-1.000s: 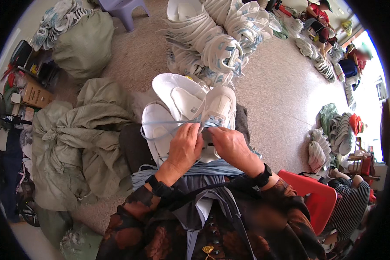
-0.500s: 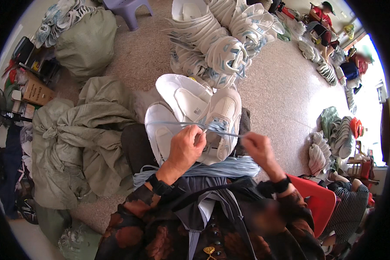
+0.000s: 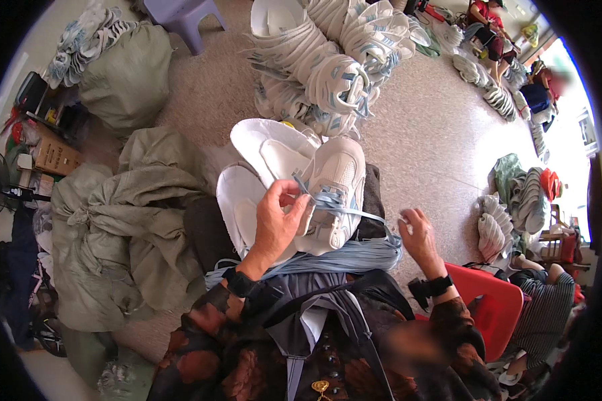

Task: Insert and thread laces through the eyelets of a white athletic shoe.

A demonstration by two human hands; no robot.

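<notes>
A white shoe (image 3: 340, 164) with light blue trim rests on my lap, toe pointing away from me. Pale blue lace (image 3: 328, 200) crosses its tongue and eyelets. At the shoe's left side my left hand (image 3: 277, 215) pinches the lace between thumb and forefinger. Off to the right, my right hand (image 3: 423, 242) is raised with loosely bent fingers, and nothing shows in it. A slack lace end curves from the shoe toward that hand. White shoe uppers (image 3: 274, 144) lie left of the shoe. Across my lap stretches a bundle of light blue laces (image 3: 358, 260).
Stacked white and blue shoes (image 3: 334, 73) stand on the floor ahead. Grey-green sacks (image 3: 114, 234) lie at left, near a purple stool (image 3: 187, 20). A red chair (image 3: 485, 304) is at my right. People sit among more shoe piles (image 3: 528, 200) farther right.
My right hand has moved right and down, and the lace it pulled taut now hangs slack. My left hand has shifted slightly left, still pinching lace.
</notes>
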